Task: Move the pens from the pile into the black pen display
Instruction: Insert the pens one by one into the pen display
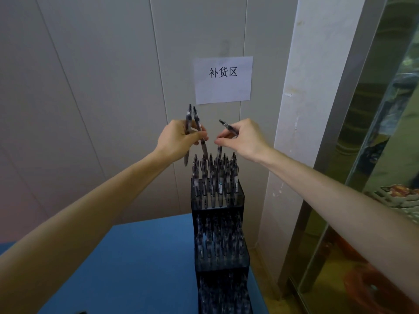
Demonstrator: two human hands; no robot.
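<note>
Two clear-barrelled dark pens (196, 130) are gripped in the curled left hand (175, 138) and one similar pen (227, 126) is pinched by the right hand (243, 138) above the tiered black plastic pen display (218, 264) on the blue worktop (136, 257)

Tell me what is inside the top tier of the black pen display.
The top tier of the black pen display holds upright pens, packed close. Their lower ends show only dimly through the dark wall; free slots, if any, cannot be seen.

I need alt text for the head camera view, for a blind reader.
Two bare hands hold pens above the top tier of a black stepped pen display on a blue table: left hand grips two pens, right hand pinches one pen.
</note>
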